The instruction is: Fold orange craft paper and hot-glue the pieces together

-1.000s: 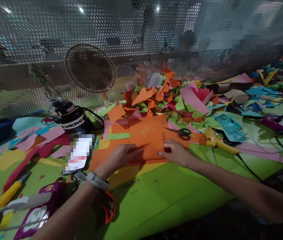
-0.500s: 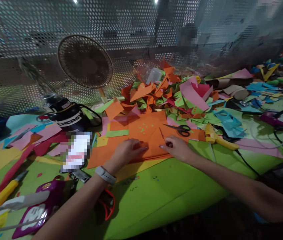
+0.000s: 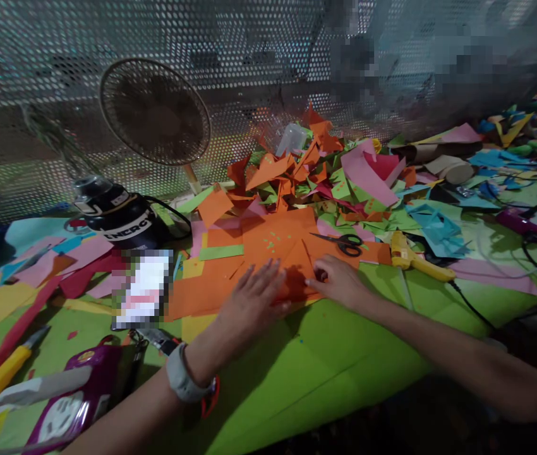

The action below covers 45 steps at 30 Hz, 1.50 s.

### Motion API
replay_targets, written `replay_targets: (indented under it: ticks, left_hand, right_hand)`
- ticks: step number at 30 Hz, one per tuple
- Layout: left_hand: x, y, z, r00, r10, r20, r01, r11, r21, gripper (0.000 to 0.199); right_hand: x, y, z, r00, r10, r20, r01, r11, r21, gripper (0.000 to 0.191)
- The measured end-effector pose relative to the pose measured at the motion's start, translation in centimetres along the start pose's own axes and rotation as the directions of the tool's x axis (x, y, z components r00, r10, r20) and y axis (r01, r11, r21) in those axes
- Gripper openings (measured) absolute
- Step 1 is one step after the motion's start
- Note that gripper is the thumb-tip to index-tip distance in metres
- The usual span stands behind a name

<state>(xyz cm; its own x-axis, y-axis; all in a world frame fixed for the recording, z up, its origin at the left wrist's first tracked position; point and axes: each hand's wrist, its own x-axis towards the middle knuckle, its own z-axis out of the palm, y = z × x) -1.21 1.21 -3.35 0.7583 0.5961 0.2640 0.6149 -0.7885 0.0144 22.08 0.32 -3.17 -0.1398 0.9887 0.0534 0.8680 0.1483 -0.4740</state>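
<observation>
A folded piece of orange paper [image 3: 297, 260] lies on larger orange sheets [image 3: 197, 291] in front of me. My left hand [image 3: 255, 296], with a pale watch at its wrist, is palm down over the paper's left part, fingers stretched out and slightly apart. At the folded paper's right edge, my right hand [image 3: 337, 279] has its fingers curled and its thumb and forefinger closed on that edge. Black-handled scissors [image 3: 344, 243] lie just beyond my right hand. A yellow glue gun [image 3: 415, 262] rests to the right of it.
Orange and green paper scraps [image 3: 287, 174] are heaped behind the sheets. At left are a dark bottle [image 3: 126, 218], a blurred-out phone-like object [image 3: 144, 287], a purple glue gun [image 3: 76, 392] and a yellow cutter [image 3: 7, 370]. A fan [image 3: 157, 114] stands by the perforated metal screen [image 3: 249, 38].
My left hand has opened out from a curled pose and lies flatter, fingers extended over the paper. My right hand stays near the same place at the paper's right edge.
</observation>
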Motion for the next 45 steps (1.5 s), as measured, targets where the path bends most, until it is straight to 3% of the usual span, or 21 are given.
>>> replay_targets:
  ticks: [2, 4, 13, 30, 37, 45]
  left_hand:
    - [-0.9, 1.1, 0.3, 0.994, 0.071, 0.084, -0.068, 0.997, -0.042, 0.079]
    - [-1.5, 1.9, 0.5, 0.983, 0.119, 0.141, -0.107, 0.990, -0.088, 0.089]
    - [-1.9, 1.9, -0.4, 0.948, 0.166, 0.270, -0.136, 0.982, -0.128, 0.088]
    - [-1.9, 2.0, 0.2, 0.965, 0.148, 0.215, -0.131, 0.987, -0.094, 0.090]
    - [-1.8, 2.1, 0.2, 0.953, 0.127, 0.276, -0.102, 0.989, -0.106, 0.086]
    - [-1.8, 2.0, 0.3, 0.965, 0.138, 0.221, -0.115, 0.987, -0.116, 0.084]
  right_hand:
    - [0.1, 0.1, 0.0, 1.000, 0.013, -0.004, -0.013, 1.000, 0.008, 0.024]
    - [0.2, 0.1, -0.1, 0.999, 0.033, 0.002, -0.033, 0.998, 0.051, 0.023]
    - [0.1, 0.3, -0.7, 0.997, 0.074, 0.014, -0.075, 0.988, 0.134, 0.018]
    - [0.2, 0.3, -0.5, 0.996, 0.088, -0.006, -0.087, 0.993, 0.085, 0.017]
    - [0.2, 0.4, -0.4, 0.997, 0.076, -0.008, -0.075, 0.994, 0.083, 0.018]
    - [0.7, 0.9, -1.1, 0.990, 0.112, -0.088, -0.097, 0.982, 0.164, 0.012]
